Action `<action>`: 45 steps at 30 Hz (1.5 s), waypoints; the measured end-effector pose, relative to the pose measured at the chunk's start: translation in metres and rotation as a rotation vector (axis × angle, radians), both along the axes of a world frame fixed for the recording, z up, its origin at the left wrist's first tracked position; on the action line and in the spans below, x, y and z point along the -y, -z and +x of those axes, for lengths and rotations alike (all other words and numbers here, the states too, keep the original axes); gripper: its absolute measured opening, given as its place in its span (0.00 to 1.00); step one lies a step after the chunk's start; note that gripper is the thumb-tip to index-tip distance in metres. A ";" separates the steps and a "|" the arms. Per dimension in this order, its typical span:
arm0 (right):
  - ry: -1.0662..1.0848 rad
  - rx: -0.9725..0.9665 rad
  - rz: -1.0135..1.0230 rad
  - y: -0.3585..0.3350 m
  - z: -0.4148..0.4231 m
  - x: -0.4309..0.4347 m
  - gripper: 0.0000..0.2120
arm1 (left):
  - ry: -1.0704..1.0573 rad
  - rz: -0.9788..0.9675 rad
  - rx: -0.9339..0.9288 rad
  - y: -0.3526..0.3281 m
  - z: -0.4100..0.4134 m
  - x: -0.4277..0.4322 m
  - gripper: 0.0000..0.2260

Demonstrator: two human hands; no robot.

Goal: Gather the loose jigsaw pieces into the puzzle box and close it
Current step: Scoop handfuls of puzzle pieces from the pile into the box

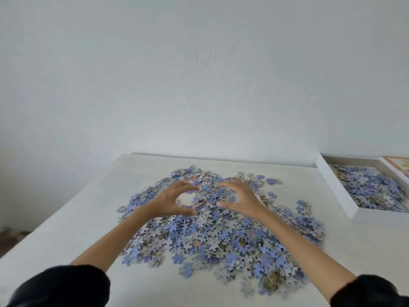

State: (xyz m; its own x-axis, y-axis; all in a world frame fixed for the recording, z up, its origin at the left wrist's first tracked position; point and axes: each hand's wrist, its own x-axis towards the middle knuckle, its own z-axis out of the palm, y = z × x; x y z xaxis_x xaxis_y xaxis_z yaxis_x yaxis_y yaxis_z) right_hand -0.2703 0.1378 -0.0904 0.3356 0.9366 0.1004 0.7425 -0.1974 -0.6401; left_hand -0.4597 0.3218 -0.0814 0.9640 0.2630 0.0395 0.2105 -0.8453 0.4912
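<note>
Now the loose jigsaw pieces point(212, 229) sprawl across centre frame on the white table point(73, 220) — left hand point(174, 201) and right hand point(240, 199) cupped open around a heap, likely to scoop it. Puzzle box point(336, 187) waits right edge, part-filled — lid off.

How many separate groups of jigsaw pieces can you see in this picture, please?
2: a big loose pile on the table under both hands, and a smaller batch inside the white box at right, partly cut off by the frame.
</note>
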 end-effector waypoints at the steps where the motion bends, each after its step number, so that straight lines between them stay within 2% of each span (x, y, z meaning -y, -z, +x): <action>1: -0.015 0.005 -0.081 0.005 -0.007 -0.005 0.42 | -0.012 -0.002 -0.045 0.003 -0.008 -0.007 0.38; 4: -0.061 0.111 -0.218 0.019 -0.026 -0.016 0.53 | -0.005 -0.048 -0.144 0.011 -0.026 -0.019 0.48; 8: -0.076 0.246 -0.277 0.031 -0.041 -0.023 0.56 | 0.094 0.053 -0.207 0.025 -0.033 -0.011 0.57; 11: -0.069 0.312 -0.298 0.032 -0.044 -0.024 0.56 | 0.134 0.122 -0.176 0.034 -0.031 0.000 0.57; 14: -0.010 0.359 -0.221 0.032 -0.044 -0.023 0.51 | 0.112 0.146 -0.078 0.039 -0.029 0.005 0.54; 17: 0.080 0.326 -0.140 0.028 -0.044 -0.024 0.34 | 0.085 0.214 0.022 0.040 -0.024 0.009 0.49; 19: 0.110 0.251 -0.077 0.027 -0.044 -0.026 0.23 | 0.081 0.206 0.075 0.038 -0.021 0.011 0.44; 22: 0.122 0.135 0.002 0.029 -0.041 -0.027 0.17 | 0.084 0.143 0.154 0.036 -0.014 0.013 0.35; 24: 0.119 0.114 0.063 0.031 -0.038 -0.028 0.13 | 0.088 0.120 0.207 0.036 -0.010 0.013 0.26; 27: 0.118 0.051 0.130 0.031 -0.033 -0.030 0.13 | 0.068 0.090 0.203 0.035 -0.006 0.010 0.14; 30: 0.113 -0.014 0.187 0.027 -0.028 -0.032 0.13 | 0.072 0.058 0.228 0.032 -0.003 0.009 0.09; 35: 0.108 -0.047 0.188 0.014 -0.012 -0.028 0.18 | 0.059 -0.070 0.406 0.021 0.003 0.014 0.07; 38: 0.090 -0.018 0.281 -0.001 -0.005 -0.024 0.13 | 0.086 -0.147 0.458 0.011 0.011 0.020 0.07; 45: 0.027 -0.006 0.461 -0.030 0.007 -0.006 0.09 | 0.164 -0.154 0.521 -0.009 0.037 0.039 0.06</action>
